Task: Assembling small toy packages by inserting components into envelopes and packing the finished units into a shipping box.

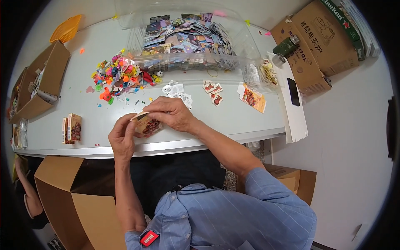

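Observation:
A small printed cardboard box [149, 126] is held near the table's front edge, between my two hands. My left hand [123, 135] grips its left side, thumb and fingers closed at the top flap. From above, my right hand [174, 115] pinches the same top edge, fingers bent. Whether anything is inside cannot be seen. Beyond my hands lie white printed slips [177, 89], small picture cards [213, 92] and a flat, unfolded box [252, 98]. Two similar boxes [74, 127] stand upright at the left. Colourful little toys [121, 75] form a heap on the table.
A clear plastic bin [246, 41] full of cards stands at the back. Cartons sit at the left [52, 66], right [308, 54] and below the table [91, 212]. A dark phone [293, 91] lies at the right. Another person's arm [29, 187] shows at far left.

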{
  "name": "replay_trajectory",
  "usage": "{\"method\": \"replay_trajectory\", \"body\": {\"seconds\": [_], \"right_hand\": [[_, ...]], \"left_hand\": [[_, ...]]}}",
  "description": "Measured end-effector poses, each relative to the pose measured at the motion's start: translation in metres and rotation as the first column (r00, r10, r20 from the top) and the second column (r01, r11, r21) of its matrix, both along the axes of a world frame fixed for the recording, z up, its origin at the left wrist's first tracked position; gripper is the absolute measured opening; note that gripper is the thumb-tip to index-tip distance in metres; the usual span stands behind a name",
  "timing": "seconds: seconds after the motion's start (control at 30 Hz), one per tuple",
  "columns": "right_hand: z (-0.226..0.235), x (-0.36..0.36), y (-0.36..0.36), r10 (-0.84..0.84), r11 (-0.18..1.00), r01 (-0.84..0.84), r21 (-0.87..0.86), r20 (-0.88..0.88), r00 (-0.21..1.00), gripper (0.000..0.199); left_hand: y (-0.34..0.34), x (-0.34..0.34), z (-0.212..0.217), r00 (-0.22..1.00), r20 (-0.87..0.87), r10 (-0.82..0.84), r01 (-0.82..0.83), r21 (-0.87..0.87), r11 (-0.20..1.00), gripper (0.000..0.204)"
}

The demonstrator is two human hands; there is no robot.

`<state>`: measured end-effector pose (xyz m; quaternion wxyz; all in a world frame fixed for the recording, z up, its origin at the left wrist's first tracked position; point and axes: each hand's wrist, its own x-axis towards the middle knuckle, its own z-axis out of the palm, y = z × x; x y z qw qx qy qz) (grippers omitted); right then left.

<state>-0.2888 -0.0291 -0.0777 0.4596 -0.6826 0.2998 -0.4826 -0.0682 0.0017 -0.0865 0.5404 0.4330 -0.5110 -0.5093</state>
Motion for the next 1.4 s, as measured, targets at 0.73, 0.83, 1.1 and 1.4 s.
{"method": "replay_trajectory", "body": {"seconds": [0.73, 0.83, 1.1, 1.4], "right_hand": [[0.017, -0.006, 0.031, -0.018, 0.964, 0.069, 0.257, -0.198, 0.980, 0.020], [0.023, -0.006, 0.032, -0.041, 0.964, 0.107, 0.241, -0.265, 0.963, 0.020], [0.020, -0.004, 0.031, -0.071, 0.949, 0.137, 0.283, -0.234, 0.970, 0.018], [0.009, -0.007, 0.038, -0.088, 0.996, 0.083, -0.031, -0.221, 0.971, 0.023]], "left_hand": [[0.001, 0.008, 0.030, 0.964, 0.033, -0.264, 0.250, 0.227, 0.941, 0.027], [-0.001, 0.006, 0.037, 0.960, 0.056, -0.275, 0.253, 0.255, 0.933, 0.030], [-0.004, 0.005, 0.046, 0.948, 0.102, -0.300, 0.263, 0.276, 0.924, 0.024], [-0.002, 0.014, 0.031, 0.935, 0.062, -0.350, 0.341, 0.125, 0.932, 0.020]]}}
